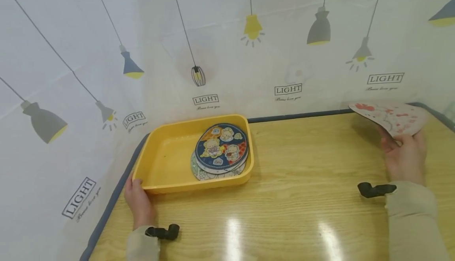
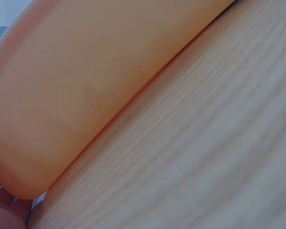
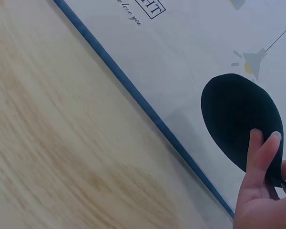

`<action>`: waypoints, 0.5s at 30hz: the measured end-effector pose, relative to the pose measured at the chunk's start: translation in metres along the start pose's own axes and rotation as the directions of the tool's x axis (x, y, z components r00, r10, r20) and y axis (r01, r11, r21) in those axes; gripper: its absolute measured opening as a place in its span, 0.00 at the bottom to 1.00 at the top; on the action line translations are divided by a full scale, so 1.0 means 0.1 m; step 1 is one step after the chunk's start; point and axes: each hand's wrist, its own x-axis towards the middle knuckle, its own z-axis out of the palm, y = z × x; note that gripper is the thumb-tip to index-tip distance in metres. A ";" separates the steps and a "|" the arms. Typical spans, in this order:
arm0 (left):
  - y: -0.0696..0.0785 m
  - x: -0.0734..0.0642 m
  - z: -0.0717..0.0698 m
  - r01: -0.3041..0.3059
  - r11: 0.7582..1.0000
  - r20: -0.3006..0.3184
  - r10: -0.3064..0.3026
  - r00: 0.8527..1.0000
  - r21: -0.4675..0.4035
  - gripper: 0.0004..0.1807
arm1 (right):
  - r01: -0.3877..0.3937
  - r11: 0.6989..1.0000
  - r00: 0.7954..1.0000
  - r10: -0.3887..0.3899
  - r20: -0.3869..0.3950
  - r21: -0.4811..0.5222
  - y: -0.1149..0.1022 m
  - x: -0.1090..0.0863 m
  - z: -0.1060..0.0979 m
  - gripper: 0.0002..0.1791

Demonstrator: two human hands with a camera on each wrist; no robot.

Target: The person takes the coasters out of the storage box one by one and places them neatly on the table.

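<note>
At the left, my left hand (image 1: 139, 203) grips the near left corner of a yellow plastic tray (image 1: 160, 188), with the thumb over its rim. In the left wrist view the tray's outer wall (image 2: 90, 90) fills much of the picture, and the fingers (image 2: 9, 202) show beside its corner. Inside the tray, at its right end, lie several overlapping round mats, the top one a dark blue mat (image 1: 222, 166) with cartoon bears. Far to the right, my right hand (image 1: 407, 154) holds up a pale mat (image 1: 394, 117) with red print; its dark underside (image 3: 233, 114) faces the right wrist camera.
The wooden table (image 1: 302, 162) has a dark blue edge strip (image 1: 302, 115) along the back and left. Behind it hangs a pale wall covering (image 1: 227, 47) printed with lamps. Black camera mounts (image 1: 375, 190) stick out from both wrists.
</note>
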 end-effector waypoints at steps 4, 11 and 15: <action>-0.01 0.03 -0.01 -0.012 1.000 -0.013 0.012 1.000 0.023 0.26 | 0.026 0.999 0.999 -0.026 -0.027 -0.020 -0.01 -0.01 -0.02 0.33; -0.03 0.03 -0.02 -0.014 0.999 -0.014 0.014 1.000 0.034 0.26 | 0.034 0.999 0.997 -0.034 -0.065 -0.004 -0.02 -0.03 -0.05 0.32; -0.03 0.03 -0.01 -0.006 0.999 -0.012 0.006 1.000 0.038 0.26 | 0.014 0.999 0.995 -0.011 -0.101 0.030 -0.06 -0.04 -0.10 0.33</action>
